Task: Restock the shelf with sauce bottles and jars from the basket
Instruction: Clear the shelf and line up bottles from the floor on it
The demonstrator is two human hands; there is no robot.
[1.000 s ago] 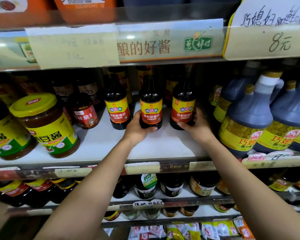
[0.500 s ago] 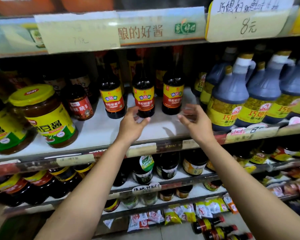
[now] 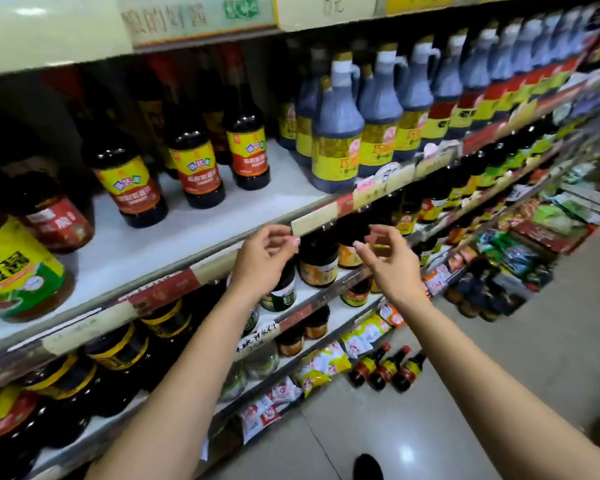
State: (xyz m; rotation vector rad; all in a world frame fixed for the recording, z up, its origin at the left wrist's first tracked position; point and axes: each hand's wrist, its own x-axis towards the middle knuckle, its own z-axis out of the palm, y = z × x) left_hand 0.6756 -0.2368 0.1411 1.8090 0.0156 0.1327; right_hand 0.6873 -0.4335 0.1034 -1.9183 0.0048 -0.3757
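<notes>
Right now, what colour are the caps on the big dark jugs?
Gold caps; the head view shows them best.

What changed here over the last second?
Both hands let go: the left hand released the middle bottle, the right hand the right bottle, and both drew back, empty, past the shelf edge. Both bottles stay upright in their row.

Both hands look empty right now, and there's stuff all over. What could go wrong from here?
1. Three small bottles lie on the floor at the foot of the shelving, and the person's shoe is not far off. A careless step that way might kick or crush them.
2. The front jug stands close to the shelf's front edge. The right hand or its forearm, reaching up past it, could nudge it off.
</notes>
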